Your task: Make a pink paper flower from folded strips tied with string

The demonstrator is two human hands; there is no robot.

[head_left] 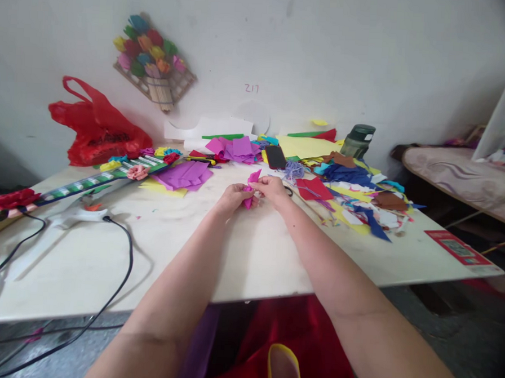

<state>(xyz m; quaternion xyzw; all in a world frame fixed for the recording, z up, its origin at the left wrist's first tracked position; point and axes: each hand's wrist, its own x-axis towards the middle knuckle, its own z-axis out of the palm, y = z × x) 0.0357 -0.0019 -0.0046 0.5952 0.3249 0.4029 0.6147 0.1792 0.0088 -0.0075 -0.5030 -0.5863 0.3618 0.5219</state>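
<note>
Your left hand (237,197): thumb and fingers closed on the pink paper (253,179), pinching its lower part. Your right hand (271,189): thumb and fingertips pinched on the same piece, higher up. Location of the pink paper: centre of the frame, between your two hands, gathered and narrow, its tip pointing up. Exact folds hidden by your fingers.

Both your forearms run in from the bottom edge of the frame, over the white table (263,263).

Left of centre, near your left hand: a stack of purple paper (185,175), partly over a yellow sheet. Above your hands: more purple sheets (240,150) and a dark phone (275,157), with a ball of yarn (294,170) just beside the phone. Right of your right hand: a black scissor-like handle (288,191), partly hidden, and a piece of red paper (315,189).

Right of centre: a spread of mixed paper scraps (375,218), blue, brown, yellow and white. Upper right: a green bottle (358,141), slightly tilted. Lower right of the table: a red card (459,249) with a square code.

Left side: a red plastic bag (101,133), a striped strip (96,179) bearing paper flowers, and a black cord (131,250). Upper left: a paper bouquet (149,56) on the wall.
</note>
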